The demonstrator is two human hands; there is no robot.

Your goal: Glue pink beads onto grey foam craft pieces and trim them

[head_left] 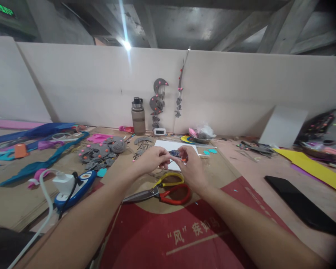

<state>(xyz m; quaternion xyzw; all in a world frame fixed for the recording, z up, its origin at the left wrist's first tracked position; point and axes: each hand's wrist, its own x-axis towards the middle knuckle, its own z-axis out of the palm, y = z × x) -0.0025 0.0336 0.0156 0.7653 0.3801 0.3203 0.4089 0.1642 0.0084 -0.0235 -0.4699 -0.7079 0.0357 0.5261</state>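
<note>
My left hand point(155, 160) and my right hand point(192, 166) meet over a white sheet point(164, 144). Between their pinched fingertips is a small dark grey-blue piece point(174, 153), possibly felt; its exact shape is too small to tell. Both hands are closed, and the fingers partly cover the piece. Just below them lies a pair of scissors point(156, 192) with one yellow and one red handle, blades pointing left. Small turquoise cut-outs point(211, 151) lie right of the sheet.
Grey felt pieces with pink dots point(100, 151) are heaped at left, near a blue power strip point(78, 190) with a white plug. A bottle point(138, 117) and small digital clock point(159, 131) stand at the back. Grey garlands point(156, 97) hang on the wall. A black phone point(299, 201) lies right.
</note>
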